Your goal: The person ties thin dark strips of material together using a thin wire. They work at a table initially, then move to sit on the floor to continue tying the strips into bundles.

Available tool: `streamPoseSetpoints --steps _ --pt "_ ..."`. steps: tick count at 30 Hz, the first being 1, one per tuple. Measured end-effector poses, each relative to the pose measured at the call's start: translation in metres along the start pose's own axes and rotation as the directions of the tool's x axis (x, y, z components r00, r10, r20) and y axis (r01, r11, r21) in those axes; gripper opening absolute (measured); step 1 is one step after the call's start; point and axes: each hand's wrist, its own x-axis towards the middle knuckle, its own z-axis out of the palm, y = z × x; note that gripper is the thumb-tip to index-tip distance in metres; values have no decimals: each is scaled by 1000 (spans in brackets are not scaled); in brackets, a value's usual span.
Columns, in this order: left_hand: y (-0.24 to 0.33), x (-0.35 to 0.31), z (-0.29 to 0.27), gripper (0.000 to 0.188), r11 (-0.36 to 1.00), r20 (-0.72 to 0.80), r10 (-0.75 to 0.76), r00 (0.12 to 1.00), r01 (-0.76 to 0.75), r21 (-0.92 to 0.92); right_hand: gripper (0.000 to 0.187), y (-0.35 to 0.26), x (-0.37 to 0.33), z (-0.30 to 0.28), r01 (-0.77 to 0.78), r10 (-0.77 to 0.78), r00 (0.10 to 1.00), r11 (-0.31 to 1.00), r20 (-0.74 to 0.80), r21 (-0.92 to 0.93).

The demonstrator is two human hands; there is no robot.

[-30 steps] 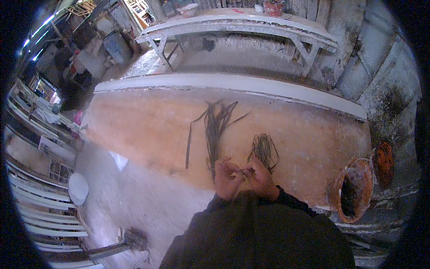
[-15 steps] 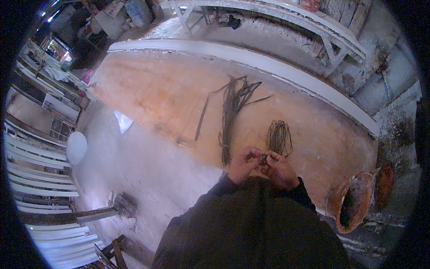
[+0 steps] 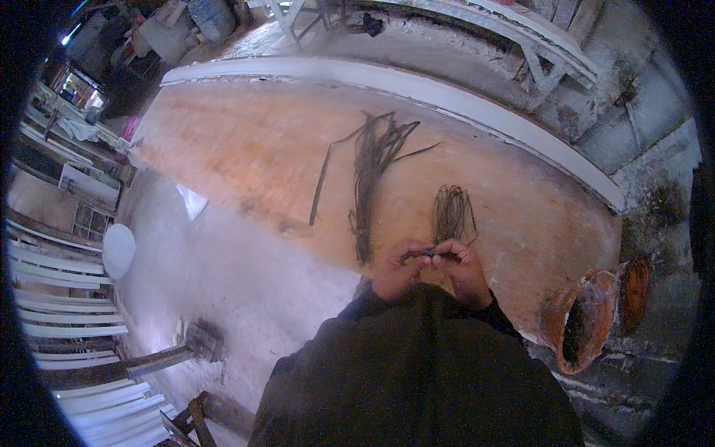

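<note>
While both hands are brought together over the near edge of the table, a small dark piece is pinched between their fingertips. By the left hand the piece is gripped from the left, with thumb and fingers drawn together; by the right hand it is met from the right in a similarly narrow pinch. What exactly the piece is cannot be told at this size. Just beyond the right hand, a small bundle of dark looped strips is laid on the table; whether its lower end is touched by the fingers cannot be made out. Farther left, a long bundle of strips is spread, its lower end placed just beside the left hand, its loose ends fanned out at the far side. Well to the right of the hands, an orange pot is seen, tilted.
</note>
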Motion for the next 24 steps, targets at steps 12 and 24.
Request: streamPoseSetpoints --steps 12,24 --pt "4 13 -21 7 919 -81 -309 948 276 -282 19 11 1 2 264 -234 965 873 123 -410" --pt "19 24 -9 21 932 -139 -115 984 156 329 24 -19 -3 4 202 -151 975 909 164 -364"
